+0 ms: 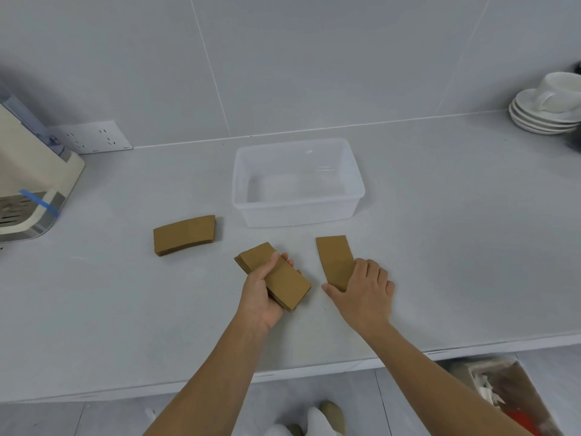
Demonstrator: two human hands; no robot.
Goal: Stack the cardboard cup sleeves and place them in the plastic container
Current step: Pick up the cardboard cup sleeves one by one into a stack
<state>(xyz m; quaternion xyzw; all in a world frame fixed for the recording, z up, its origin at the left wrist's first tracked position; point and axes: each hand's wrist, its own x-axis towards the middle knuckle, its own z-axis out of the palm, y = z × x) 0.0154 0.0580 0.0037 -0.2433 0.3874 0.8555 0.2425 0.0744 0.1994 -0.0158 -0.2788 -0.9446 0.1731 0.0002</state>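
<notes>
My left hand (262, 294) grips a small stack of brown cardboard cup sleeves (283, 280), held just above the counter. My right hand (364, 291) rests on the near end of a single flat sleeve (334, 259) lying on the counter, thumb at its lower corner and fingers over its right edge. Another pile of sleeves (184, 235) lies flat to the left, untouched. The clear plastic container (355, 199) stands behind them near the wall, with nothing visible inside.
A cream machine (28, 180) with blue tape stands at the far left, beside a wall socket (94, 136). Stacked white saucers with a cup (547, 111) sit at the back right. A cardboard box (509, 394) stands on the floor below the counter's front edge.
</notes>
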